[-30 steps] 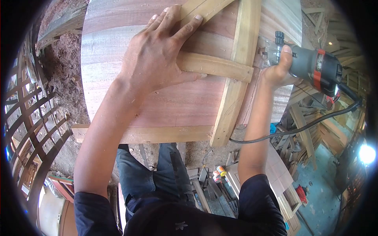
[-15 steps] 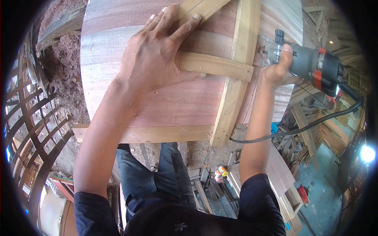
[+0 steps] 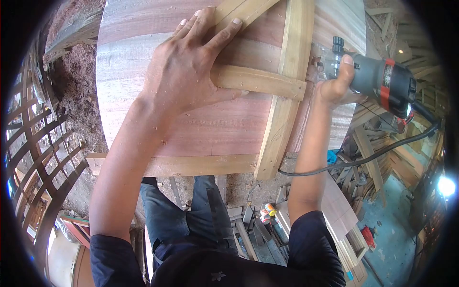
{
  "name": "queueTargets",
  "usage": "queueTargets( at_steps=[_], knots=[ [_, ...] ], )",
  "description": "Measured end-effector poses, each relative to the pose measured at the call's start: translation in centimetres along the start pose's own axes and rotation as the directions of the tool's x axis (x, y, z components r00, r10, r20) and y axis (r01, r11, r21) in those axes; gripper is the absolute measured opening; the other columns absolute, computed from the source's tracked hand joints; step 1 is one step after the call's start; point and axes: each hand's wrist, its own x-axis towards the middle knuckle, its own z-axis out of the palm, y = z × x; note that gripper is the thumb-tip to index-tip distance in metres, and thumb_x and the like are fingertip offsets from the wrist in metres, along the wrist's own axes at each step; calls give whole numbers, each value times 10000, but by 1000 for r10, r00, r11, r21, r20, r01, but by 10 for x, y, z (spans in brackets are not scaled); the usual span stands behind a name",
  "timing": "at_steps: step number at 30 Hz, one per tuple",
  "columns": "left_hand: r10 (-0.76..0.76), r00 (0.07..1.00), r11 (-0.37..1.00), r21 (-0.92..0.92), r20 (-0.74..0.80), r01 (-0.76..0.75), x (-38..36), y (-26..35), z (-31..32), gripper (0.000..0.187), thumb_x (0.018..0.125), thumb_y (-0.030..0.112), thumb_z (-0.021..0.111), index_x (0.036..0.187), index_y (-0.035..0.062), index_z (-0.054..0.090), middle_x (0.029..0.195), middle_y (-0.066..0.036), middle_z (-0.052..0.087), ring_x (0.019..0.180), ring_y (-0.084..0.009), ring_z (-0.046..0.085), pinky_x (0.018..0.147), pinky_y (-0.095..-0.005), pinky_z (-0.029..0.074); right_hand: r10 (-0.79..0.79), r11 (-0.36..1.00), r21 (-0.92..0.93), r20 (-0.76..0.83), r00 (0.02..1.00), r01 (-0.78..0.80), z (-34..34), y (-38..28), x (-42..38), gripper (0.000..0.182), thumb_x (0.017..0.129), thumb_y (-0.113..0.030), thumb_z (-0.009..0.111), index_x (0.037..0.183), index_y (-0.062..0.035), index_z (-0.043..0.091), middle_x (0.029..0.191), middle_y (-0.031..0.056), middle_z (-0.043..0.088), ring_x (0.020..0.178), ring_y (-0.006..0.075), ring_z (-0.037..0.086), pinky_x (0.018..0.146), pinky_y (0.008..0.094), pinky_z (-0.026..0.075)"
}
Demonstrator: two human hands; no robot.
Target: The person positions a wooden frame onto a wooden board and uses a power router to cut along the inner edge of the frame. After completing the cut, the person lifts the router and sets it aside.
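My left hand (image 3: 184,71) lies with fingers spread over a wooden frame of strips on a large reddish wood panel (image 3: 205,129). Its fingertips rest by the diagonal strip (image 3: 246,12), and the short crosspiece (image 3: 258,80) runs between thumb and forefinger. The frame's long straight strip (image 3: 284,91) crosses the panel from top to bottom. To its right, my right hand (image 3: 338,85) is wrapped round a trim router (image 3: 377,79), grey and black with a red band. The router lies nearly sideways in view, its clear base close beside the long strip. The bit is hard to make out.
A black cord (image 3: 373,155) loops from the router under the panel. Another wooden strip (image 3: 205,165) runs along the panel's near edge. Wood offcuts (image 3: 253,229) and small containers (image 3: 268,210) lie on the ground below. A slatted lattice (image 3: 43,129) stands at left.
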Motion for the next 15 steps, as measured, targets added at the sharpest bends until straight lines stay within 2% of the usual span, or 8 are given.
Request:
queueTargets(
  at_steps=[2,9,11,12,14,15],
  knots=[
    [-32,984,959,270,-178,80,-5,-3,22,1212,532,824,858,1590,423,424,1564,-168,524,1303,-405,634,1097,-491,574,52,998,34,0,999,-52,-2,1,-2,384,757,-135,830,1032,23,614,947,109,658,781,211,646,745,335,544],
    [-10,987,952,299,-159,58,-3,-2,13,1266,484,803,890,1593,402,429,1575,-156,517,1321,-389,624,1103,-483,569,61,998,3,-10,998,-61,-6,3,1,399,747,-143,842,1036,14,618,957,106,659,789,206,647,756,340,549],
    [41,997,989,145,-70,-30,0,0,-1,1120,706,660,855,1586,108,436,1503,-302,469,1383,-450,530,1113,-481,513,115,993,-16,11,993,-115,-5,5,2,395,743,-154,843,1026,5,616,946,94,662,775,204,648,750,337,550],
    [40,997,989,143,-70,-30,-1,-2,5,1120,706,660,855,1586,108,436,1503,-302,469,1383,-450,530,1113,-481,513,114,993,-17,12,993,-114,-3,5,2,395,743,-154,843,1026,5,616,946,94,662,775,204,648,750,337,550],
    [-51,992,953,292,-117,83,-5,-4,19,1267,482,818,880,1591,399,434,1570,-165,521,1313,-385,631,1097,-474,573,57,998,-8,8,998,-57,2,4,5,392,737,-151,841,1022,-4,614,928,83,662,761,202,646,743,336,551],
    [-50,992,953,293,-120,84,-5,-4,21,1267,482,818,880,1591,399,434,1570,-165,521,1313,-385,631,1097,-474,573,55,998,-6,8,998,-55,4,3,6,392,737,-151,841,1022,-4,614,928,83,662,761,202,646,743,336,551]
  ],
)
